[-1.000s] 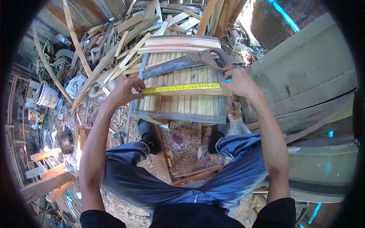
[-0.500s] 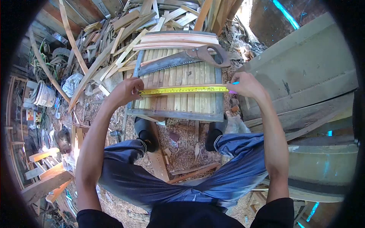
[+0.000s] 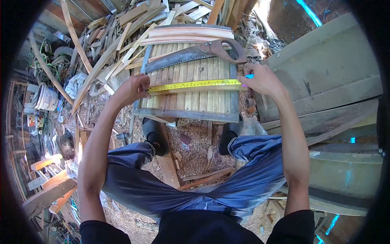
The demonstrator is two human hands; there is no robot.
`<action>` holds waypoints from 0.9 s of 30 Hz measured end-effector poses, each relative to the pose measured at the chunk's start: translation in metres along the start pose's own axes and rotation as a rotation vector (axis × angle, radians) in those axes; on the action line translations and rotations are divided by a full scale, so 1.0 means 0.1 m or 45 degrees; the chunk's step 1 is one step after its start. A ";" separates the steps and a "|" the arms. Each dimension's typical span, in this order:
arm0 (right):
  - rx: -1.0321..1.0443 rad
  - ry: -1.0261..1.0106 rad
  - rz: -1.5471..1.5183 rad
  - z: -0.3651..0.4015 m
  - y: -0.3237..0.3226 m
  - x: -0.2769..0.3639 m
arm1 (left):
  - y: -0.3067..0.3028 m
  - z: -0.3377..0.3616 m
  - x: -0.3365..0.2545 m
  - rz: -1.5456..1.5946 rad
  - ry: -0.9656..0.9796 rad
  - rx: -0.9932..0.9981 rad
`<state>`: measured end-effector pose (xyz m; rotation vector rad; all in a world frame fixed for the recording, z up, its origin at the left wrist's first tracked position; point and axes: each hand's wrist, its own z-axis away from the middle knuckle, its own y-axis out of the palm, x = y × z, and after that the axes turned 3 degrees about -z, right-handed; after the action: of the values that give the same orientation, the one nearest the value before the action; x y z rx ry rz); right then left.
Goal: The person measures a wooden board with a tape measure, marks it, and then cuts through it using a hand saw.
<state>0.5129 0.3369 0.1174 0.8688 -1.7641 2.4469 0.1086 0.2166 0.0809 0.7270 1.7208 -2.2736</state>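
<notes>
Both hands out over the slatted stool, and here's the yellow tape measure (image 3: 191,85), drawn straight between them! The left hand (image 3: 136,85) is at one end, fingers curled and thumb bent round, only a small gap in that grip, pinching right where the blade finishes. Over to the right hand (image 3: 260,81), mostly closed, thumb and fingers gathered at the other end, with a blue patch peeking out at the fingers; the palm side is hidden, so I can't tell how fully it wraps what it holds.

So the tape lies directly between the two hands, reaching from the left fingertips to the right, crossing above the slatted stool (image 3: 191,106) from side to side. Just under it, along its near edge, runs a pale wooden strip (image 3: 199,89); whether the fingers also grip that strip, I can't tell.

Just beyond the tape, there's the handsaw (image 3: 178,58), lying flat across the slats, blade toward the left, its handle near the right hand but apart from it. Farther back, narrow boards (image 3: 187,35) sit along the stool's far edge, and behind them spreads a heap of scrap wood (image 3: 132,30).
</notes>
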 end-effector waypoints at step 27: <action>-0.017 -0.158 -0.161 -0.05 0.33 0.42 | 0.03 0.01 0.03 0.124 -0.053 -0.037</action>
<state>0.4646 0.3159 0.1054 1.1165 -1.7008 2.3476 0.1069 0.2150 0.0768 0.7357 1.6586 -2.1791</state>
